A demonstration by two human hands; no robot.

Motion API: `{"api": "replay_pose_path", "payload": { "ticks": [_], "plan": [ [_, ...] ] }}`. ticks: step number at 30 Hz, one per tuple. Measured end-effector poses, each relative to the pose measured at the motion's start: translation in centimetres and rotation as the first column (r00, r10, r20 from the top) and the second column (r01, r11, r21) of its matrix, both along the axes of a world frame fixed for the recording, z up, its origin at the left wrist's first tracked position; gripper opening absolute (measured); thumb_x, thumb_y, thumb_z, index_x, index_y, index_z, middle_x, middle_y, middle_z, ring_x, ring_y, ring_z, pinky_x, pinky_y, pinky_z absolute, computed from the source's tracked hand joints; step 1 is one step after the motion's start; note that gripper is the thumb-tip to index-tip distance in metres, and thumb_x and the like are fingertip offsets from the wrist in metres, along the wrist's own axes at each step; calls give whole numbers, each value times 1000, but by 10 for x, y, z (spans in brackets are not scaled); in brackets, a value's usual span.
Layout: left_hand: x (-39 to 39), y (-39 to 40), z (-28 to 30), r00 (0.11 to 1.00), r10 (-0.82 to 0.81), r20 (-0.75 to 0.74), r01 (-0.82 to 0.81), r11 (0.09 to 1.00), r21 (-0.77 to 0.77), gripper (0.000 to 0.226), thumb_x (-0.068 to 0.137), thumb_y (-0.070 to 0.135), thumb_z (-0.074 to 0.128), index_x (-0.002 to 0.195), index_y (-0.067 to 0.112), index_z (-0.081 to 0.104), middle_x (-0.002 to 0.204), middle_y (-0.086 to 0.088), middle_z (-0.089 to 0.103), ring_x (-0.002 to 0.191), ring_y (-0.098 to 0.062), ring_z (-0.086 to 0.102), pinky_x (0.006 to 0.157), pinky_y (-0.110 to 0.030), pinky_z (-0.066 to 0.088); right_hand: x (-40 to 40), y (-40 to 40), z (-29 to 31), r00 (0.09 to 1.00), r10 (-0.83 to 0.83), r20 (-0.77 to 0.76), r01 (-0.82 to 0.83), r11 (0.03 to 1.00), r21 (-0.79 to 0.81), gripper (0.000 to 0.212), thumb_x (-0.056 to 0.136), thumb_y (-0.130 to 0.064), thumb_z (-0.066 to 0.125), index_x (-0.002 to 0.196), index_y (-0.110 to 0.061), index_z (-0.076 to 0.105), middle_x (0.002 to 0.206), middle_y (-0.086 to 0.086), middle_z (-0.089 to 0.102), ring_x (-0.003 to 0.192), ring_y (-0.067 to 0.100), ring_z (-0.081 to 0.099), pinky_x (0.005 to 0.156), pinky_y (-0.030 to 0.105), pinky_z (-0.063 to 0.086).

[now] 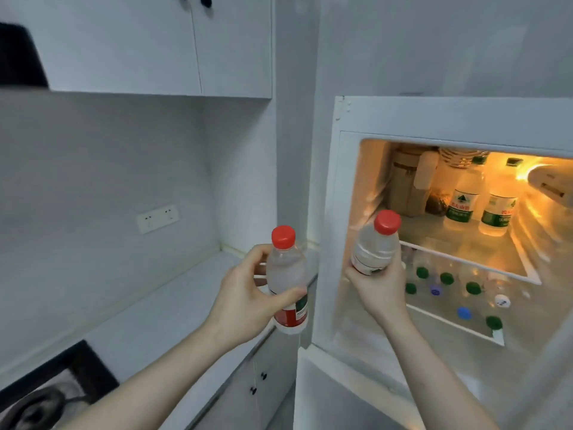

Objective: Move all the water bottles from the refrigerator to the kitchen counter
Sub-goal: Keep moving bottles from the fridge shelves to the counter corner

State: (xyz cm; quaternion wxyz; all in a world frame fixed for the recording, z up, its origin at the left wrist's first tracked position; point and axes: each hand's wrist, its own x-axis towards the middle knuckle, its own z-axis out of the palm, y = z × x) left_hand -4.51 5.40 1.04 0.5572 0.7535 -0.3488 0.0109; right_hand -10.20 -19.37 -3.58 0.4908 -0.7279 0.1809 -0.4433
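White table (173,305) ran beside open refrigerator (341,187). L. hand (248,293) gripped red-capped bottle (286,274) over table's right edge, fingers curled round it; r. hand (376,285) gripped second red-capped bottle (376,243) at refrigerator's opening, fingers wrapped round its base. Green-label bottles (479,200) stood on upper shelf.

Two red-capped bottles (286,280) (376,243) are counted in the hands, two green-labelled bottles (463,193) (497,209) are seen upright on the upper fridge shelf, five green caps (422,272), two blue caps (464,313) and one white cap (502,301) are counted below.
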Motion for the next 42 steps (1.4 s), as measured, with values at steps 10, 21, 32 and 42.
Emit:
{"api": "replay_pose_path", "payload": {
  "ticks": [10,21,32,42],
  "plan": [
    [-110,247,-44,861,504,-69,-497,862,97,59,68,20,93,116,38,65,107,15,74,99,-12,71,83,-39,60,-38,246,-32,699,651,-297,-660,747,82,26,65,-21,80,83,-8,66,73,0,71,64,14,63,60,28,50],
    [-221,419,-71,432,889,-151,-894,444,61,60,66,25,96,115,40,65,105,19,74,100,-6,70,89,-34,59,-38,462,-29,210,898,-387,-955,273,116,36,71,-13,91,97,-16,68,84,-3,76,77,13,73,65,20,57],
    [-302,540,-83,1,988,-152,-993,18,114,62,64,27,96,116,39,64,108,21,72,102,-3,67,86,-26,55,-49,644,-44,-227,894,-386,-973,-194,122,50,73,-7,92,110,-25,63,95,-18,74,87,1,72,69,10,53],
    [-298,641,-99,-202,961,-189,-971,-171,168,59,65,25,94,113,42,63,106,19,72,99,-7,69,84,-30,59,-21,770,-69,-441,792,-421,-895,-423,143,44,72,-3,88,104,-17,61,88,9,69,83,29,69,73,31,60]
  ]
}}
